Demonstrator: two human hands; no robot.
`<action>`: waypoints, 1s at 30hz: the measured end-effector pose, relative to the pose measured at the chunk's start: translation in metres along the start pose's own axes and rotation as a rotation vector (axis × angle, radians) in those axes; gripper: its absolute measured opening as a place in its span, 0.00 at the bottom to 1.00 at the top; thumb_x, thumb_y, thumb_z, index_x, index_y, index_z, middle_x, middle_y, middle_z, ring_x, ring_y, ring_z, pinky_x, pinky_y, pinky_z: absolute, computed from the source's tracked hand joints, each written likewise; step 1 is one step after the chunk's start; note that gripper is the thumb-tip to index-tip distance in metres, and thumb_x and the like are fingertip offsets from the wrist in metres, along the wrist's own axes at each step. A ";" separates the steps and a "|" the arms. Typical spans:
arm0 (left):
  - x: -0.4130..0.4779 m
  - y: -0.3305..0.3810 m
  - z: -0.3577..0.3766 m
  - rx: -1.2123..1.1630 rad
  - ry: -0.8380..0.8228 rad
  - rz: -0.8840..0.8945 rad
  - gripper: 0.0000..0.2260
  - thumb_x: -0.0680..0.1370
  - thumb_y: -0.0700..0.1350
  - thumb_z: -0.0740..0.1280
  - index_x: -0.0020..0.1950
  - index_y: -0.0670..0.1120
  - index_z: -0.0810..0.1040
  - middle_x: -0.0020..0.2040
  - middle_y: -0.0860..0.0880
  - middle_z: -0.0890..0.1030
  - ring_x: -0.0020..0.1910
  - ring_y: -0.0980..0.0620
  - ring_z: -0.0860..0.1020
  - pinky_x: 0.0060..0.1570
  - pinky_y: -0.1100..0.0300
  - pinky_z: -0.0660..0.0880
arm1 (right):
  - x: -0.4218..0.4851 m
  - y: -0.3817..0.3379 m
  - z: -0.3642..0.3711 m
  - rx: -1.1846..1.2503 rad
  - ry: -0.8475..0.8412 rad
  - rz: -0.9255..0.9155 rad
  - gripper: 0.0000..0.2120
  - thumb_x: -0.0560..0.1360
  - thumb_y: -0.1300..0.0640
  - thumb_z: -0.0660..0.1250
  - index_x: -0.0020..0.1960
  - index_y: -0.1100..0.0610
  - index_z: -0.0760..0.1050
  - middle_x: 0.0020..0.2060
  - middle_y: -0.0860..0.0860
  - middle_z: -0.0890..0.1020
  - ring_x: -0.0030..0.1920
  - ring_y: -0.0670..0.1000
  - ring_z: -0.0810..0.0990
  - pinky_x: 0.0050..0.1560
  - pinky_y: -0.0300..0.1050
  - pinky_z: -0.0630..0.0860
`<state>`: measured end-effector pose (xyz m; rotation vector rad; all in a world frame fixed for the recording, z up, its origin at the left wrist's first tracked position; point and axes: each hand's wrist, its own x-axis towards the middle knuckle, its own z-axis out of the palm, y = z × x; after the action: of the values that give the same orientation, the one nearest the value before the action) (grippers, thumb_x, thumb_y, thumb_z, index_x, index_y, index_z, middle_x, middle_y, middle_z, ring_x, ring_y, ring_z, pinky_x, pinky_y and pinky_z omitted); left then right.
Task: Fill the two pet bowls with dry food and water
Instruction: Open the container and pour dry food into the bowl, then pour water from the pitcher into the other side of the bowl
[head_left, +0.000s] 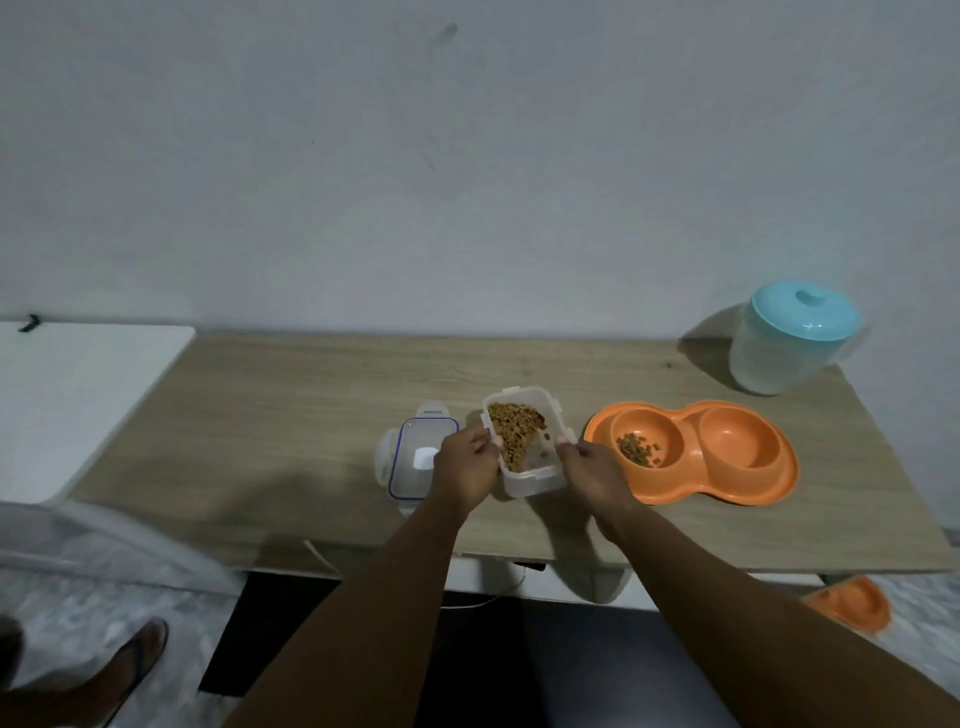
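From the camera on my head I look down at the surface (260, 415). My left hand (467, 462) and my right hand (592, 467) both hold the food box (535, 480), one on each long side, with fingers curled on its rim. So my grip is tight on the box from both sides. The box is open, and its long side runs away from me, toward the wall. The dry food (514, 426) sits heaped at the far end of it. The orange double bowl (717, 491) lies to the right of my grip, just beside my right hand, so that hand is the nearer one. Its long side runs left to right. The left bowl (660, 428) has a little food in it, and the right bowl (737, 436) looks bare. I think the next pour must go to the right, over the rim of the left bowl. The box lid (415, 457) lies on the surface just left of my left hand. The water jug (789, 343) stands far back on the right, well apart from my hands.
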<state>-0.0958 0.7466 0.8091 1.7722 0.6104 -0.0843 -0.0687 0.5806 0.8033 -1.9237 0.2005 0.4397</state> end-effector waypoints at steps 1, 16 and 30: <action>0.002 -0.002 -0.003 0.022 -0.008 -0.002 0.13 0.79 0.44 0.66 0.63 0.43 0.78 0.54 0.48 0.82 0.55 0.46 0.81 0.58 0.45 0.78 | 0.002 0.002 0.005 -0.040 -0.001 0.003 0.17 0.83 0.51 0.59 0.59 0.62 0.81 0.53 0.59 0.84 0.53 0.59 0.82 0.59 0.61 0.78; 0.033 -0.006 -0.022 0.422 0.026 0.113 0.09 0.76 0.42 0.66 0.55 0.44 0.80 0.49 0.48 0.82 0.47 0.49 0.78 0.45 0.58 0.73 | 0.012 0.012 0.026 -0.256 0.132 -0.047 0.17 0.81 0.50 0.62 0.63 0.60 0.77 0.57 0.57 0.83 0.56 0.58 0.81 0.58 0.59 0.79; 0.007 0.069 0.130 0.835 -0.320 0.579 0.42 0.65 0.64 0.74 0.74 0.53 0.63 0.72 0.48 0.65 0.72 0.46 0.62 0.67 0.48 0.66 | 0.021 0.013 -0.203 0.167 0.661 0.000 0.13 0.75 0.43 0.64 0.42 0.51 0.79 0.44 0.53 0.84 0.48 0.56 0.81 0.55 0.60 0.80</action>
<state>-0.0259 0.6181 0.8288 2.6008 -0.2409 -0.2403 -0.0113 0.3908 0.8513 -1.8434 0.6436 -0.2252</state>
